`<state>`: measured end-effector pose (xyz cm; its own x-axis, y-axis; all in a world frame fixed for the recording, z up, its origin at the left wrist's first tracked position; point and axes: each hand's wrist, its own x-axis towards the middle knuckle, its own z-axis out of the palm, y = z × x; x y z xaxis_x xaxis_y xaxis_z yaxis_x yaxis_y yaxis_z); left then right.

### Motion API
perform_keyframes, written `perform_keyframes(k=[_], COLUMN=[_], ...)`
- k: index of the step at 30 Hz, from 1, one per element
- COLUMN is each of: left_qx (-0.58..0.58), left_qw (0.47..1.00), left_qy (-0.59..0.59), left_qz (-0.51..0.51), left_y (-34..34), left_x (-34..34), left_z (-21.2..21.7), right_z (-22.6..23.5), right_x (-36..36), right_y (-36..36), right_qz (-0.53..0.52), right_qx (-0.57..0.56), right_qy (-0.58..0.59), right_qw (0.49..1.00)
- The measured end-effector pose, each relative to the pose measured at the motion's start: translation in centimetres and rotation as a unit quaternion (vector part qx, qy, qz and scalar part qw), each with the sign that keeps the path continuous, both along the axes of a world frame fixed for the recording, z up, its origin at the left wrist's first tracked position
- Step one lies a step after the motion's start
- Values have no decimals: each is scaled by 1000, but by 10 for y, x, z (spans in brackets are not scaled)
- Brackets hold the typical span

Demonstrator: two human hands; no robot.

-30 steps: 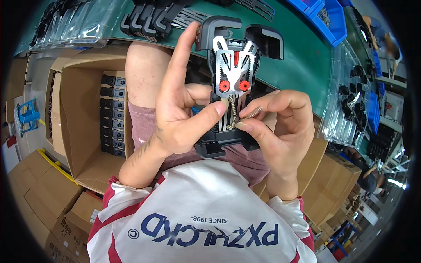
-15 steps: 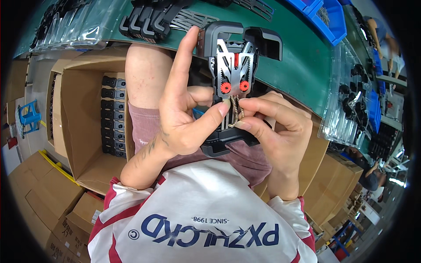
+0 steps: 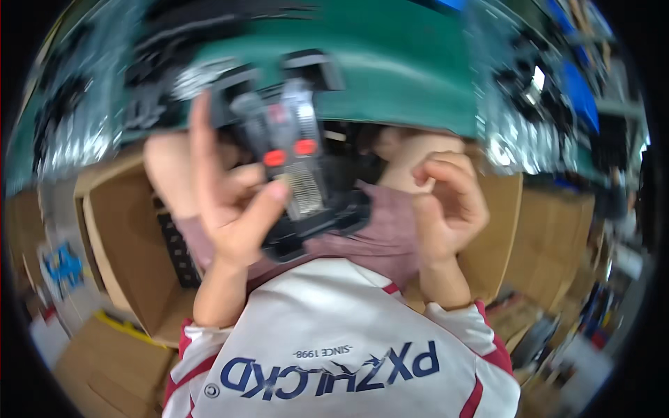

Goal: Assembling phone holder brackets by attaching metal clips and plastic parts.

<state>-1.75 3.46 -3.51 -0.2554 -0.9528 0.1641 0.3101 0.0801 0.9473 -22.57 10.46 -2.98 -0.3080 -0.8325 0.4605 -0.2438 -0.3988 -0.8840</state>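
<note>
Black plastic and bright metal make up the clamp-like device (image 3: 300,174) you hold up in front of your chest; it has two red round buttons and a ribbed silver plate down its middle. Your left hand (image 3: 230,209) grips it, thumb pressed across the lower front and forefinger stretched up along its left edge. The device's long axis runs nearly upright, leaning slightly left at the top, its black base low against your maroon lap. Your right hand (image 3: 446,205) is off it, to its right and a little apart, fingers curled loosely inward; whether it holds anything small you cannot tell through the blur. A green-topped workbench (image 3: 404,76) lies beyond, and an open brown cardboard box (image 3: 125,237) sits to your left.
</note>
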Motion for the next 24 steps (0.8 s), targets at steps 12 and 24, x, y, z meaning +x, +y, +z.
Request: perform_keyframes(k=[12, 24], left_qx=[27, 100], left_qw=[987, 979], left_qy=[-140, -88], left_qz=[-72, -153], left_y=[15, 14], left_x=[-57, -91], left_z=[-17, -32], right_z=[-323, -435], right_x=[-238, -190], right_y=[322, 394], right_qz=[-407, -422], right_qx=[464, 616], right_qy=[-363, 320], right_qw=[698, 583])
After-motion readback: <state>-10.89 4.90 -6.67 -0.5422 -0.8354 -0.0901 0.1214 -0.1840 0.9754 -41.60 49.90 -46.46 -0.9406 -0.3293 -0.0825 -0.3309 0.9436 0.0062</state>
